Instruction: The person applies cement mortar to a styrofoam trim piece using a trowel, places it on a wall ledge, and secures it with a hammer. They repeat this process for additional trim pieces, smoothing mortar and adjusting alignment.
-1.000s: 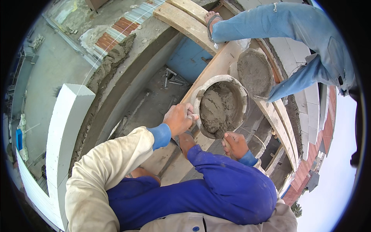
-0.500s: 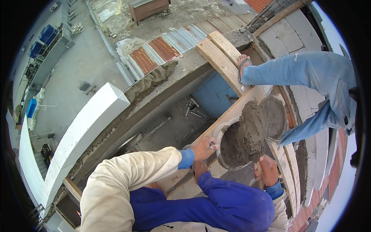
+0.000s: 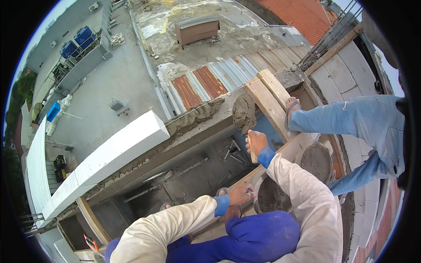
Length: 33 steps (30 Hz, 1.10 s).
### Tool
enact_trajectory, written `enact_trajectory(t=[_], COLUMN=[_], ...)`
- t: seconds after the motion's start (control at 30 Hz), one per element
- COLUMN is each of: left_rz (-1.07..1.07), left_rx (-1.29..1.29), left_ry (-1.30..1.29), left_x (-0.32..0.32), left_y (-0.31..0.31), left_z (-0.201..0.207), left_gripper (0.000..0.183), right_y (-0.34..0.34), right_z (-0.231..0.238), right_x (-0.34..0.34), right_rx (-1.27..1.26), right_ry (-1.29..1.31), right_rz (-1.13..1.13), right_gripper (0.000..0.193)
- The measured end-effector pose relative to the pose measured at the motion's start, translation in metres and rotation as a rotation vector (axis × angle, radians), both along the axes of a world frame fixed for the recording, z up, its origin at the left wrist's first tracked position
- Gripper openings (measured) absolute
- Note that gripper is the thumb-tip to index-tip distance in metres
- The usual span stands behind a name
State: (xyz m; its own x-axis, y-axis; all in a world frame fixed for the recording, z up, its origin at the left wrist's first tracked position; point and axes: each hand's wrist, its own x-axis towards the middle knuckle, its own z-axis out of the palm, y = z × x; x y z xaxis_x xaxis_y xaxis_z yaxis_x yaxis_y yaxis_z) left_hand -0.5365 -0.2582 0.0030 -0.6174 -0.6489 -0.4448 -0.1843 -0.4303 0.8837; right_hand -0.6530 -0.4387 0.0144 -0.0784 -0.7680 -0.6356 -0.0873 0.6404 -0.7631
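My right hand [image 3: 258,144] is closed round the wooden handle of a trowel [image 3: 253,156]. A thick heap of wet grey mortar [image 3: 244,115] covers its blade, held out over the gap next to the wall top. My left hand [image 3: 240,194] pinches the rim of a bucket of mortar [image 3: 271,196] beside my knee, and my right sleeve hides part of that bucket. Along the wall top runs a rough bed of mortar [image 3: 195,117], which ends at a white block [image 3: 127,142].
A second container of mortar [image 3: 316,163] stands by another person's jeans-clad legs [image 3: 351,116]. That person's sandalled foot rests on wooden planks [image 3: 268,103] bridging the deep opening [image 3: 175,179]. A thin string [image 3: 228,93] stretches above the wall. Rusty corrugated sheets [image 3: 210,81] lie beyond it.
My right hand has swung from the bucket's near side up and forward, bringing the mortar-loaded trowel out towards the wall. My left hand stays at the bucket rim. The view has shifted.
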Motion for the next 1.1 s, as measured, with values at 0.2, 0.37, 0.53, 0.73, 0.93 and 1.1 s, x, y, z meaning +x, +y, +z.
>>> enact_trajectory(t=[0.2,0.37,0.53,0.73,0.93,1.1], left_rz=[-0.032,0.082,1.112,1.29,1.114,-0.093], left_rx=[0.202,0.218,0.9,0.855,0.551,-0.05], left_ry=[0.145,0.217,1.086,0.985,1.234,-0.243], left_x=[0.001,-0.007,-0.046,-0.073,-0.054,-0.004], left_y=[0.01,0.045,0.129,0.173,0.107,0.037], left_z=[-0.02,-0.07,-0.178,-0.222,-0.141,-0.037], left_gripper=[0.027,0.042,0.09,0.104,0.097,0.038], right_y=[-0.073,-0.14,-0.205,-0.221,-0.174,-0.177], right_z=[-0.087,-0.12,-0.159,-0.174,-0.131,-0.092], right_x=[0.082,0.114,0.12,0.126,0.119,0.071], right_rx=[0.02,0.011,-0.049,0.008,0.161,-0.164], right_ry=[-0.301,-1.083,-1.681,-1.748,-1.744,-0.022], right_rz=[-0.271,-0.428,-0.707,-0.99,-0.722,0.053], right_gripper=[0.025,0.021,0.021,0.015,0.02,0.032])
